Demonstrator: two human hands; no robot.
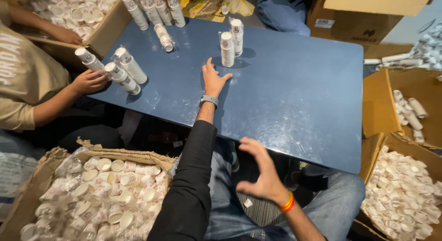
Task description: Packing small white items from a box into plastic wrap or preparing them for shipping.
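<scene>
Left hand (pixel 214 81) spread, empty, reaching for stacks (pixel 231 42) (several wrapped already); right hand (pixel 262 169) open, empty; loose cups (pixel 103 195) still fill box.

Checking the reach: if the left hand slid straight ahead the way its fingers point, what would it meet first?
Probably the nearer wrapped cup stack, standing just beyond the left hand on the blue table; depth is unclear.

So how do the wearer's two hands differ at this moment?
The left hand reaches far out and rests flat on the blue table, near two wrapped cup stacks; the right hand hangs close in above the lap, fingers curled, touching nothing. The left wrist has a watch and black sleeve; the right wrist has an orange band. Both hands are empty.
</scene>
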